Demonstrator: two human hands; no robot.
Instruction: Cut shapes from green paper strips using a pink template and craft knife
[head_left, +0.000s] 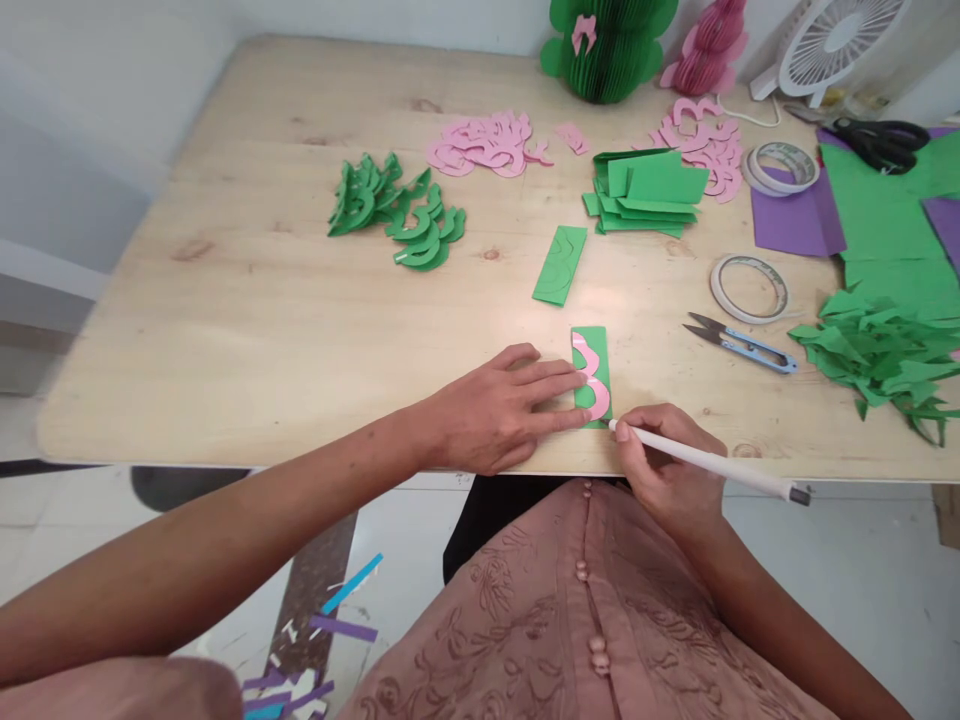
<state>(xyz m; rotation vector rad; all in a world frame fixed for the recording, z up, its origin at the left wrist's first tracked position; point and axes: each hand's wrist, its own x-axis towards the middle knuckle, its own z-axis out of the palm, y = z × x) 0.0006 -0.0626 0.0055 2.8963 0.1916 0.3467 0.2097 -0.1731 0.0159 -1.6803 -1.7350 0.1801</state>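
Note:
My left hand (510,410) lies with fingers outstretched, its fingertips pressing a pink wavy paper template (598,396) onto a green paper strip (604,345) at the table's front edge. In my right hand (670,455) is a white pen (712,462), its tip touching the lower right part of the strip by the template's edge. Farther back lies another green paper piece (559,265) with a curved outline drawn on it. Behind that sits a stack of folded green paper (649,193).
Green cutouts (365,195) and pink cutouts (484,143) lie toward the back. On the right are thread snips (742,343), tape rolls (750,288), black scissors (877,143), green scraps (889,350) and a white fan (840,40). A green honeycomb paper ornament (611,50) stands against the wall.

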